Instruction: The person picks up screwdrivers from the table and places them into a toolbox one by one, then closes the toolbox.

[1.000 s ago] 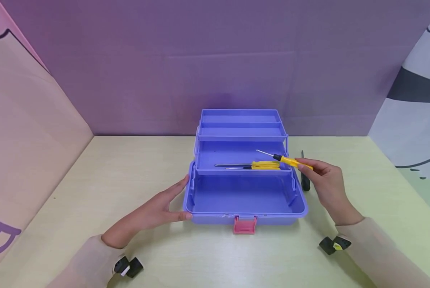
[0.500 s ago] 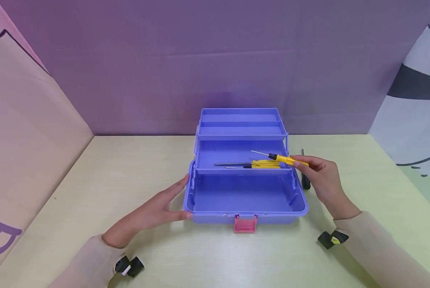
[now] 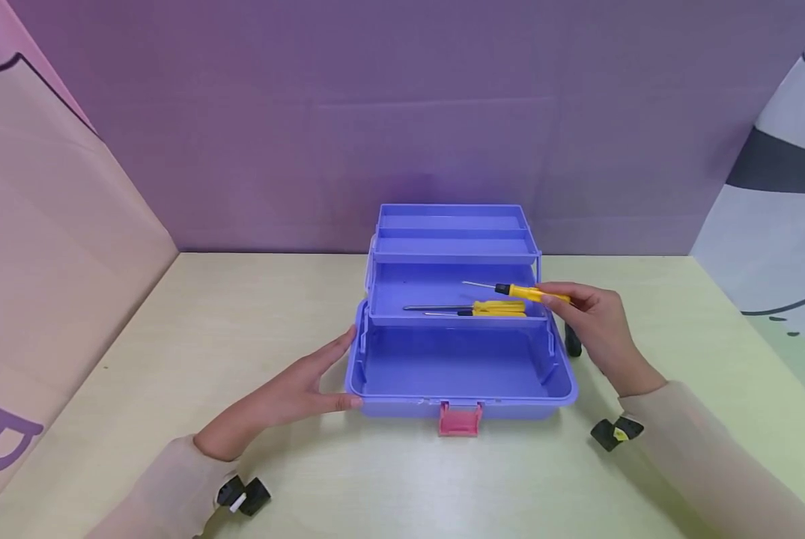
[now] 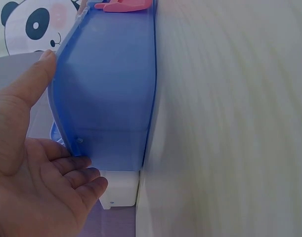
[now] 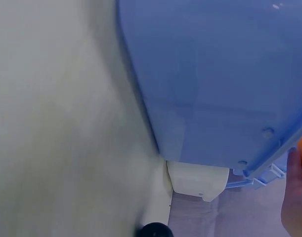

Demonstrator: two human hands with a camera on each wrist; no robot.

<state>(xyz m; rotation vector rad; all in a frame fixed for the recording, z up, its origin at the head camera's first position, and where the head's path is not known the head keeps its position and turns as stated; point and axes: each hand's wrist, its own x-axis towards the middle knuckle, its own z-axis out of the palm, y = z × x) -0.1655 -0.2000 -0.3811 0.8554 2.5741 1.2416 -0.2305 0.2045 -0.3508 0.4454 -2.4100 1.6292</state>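
A purple-blue toolbox (image 3: 469, 412) stands on the table with its trays raised in steps. Its left side is touched by my left hand (image 3: 290, 393), thumb at the front corner and fingers spread along the side; the left wrist view shows them at the rim. My right hand (image 3: 594, 326) pinches a yellow-and-black screwdriver (image 3: 523, 293) by the handle end, over the right part of the middle tray (image 3: 409, 281), shaft pointing left. In that tray lie two more yellow-handled screwdrivers (image 3: 499, 306), side by side.
A black-handled tool (image 3: 573, 340) lies on the table right of the toolbox, partly behind my right hand. The toolbox's pink latch (image 3: 460, 421) hangs at the front. Behind the table (image 3: 260, 314) rises a purple backdrop (image 3: 294, 150), with printed panels at both sides.
My right hand has moved left and slightly away from me, carrying the screwdriver further over the middle tray. My left hand has stayed at the toolbox's side.
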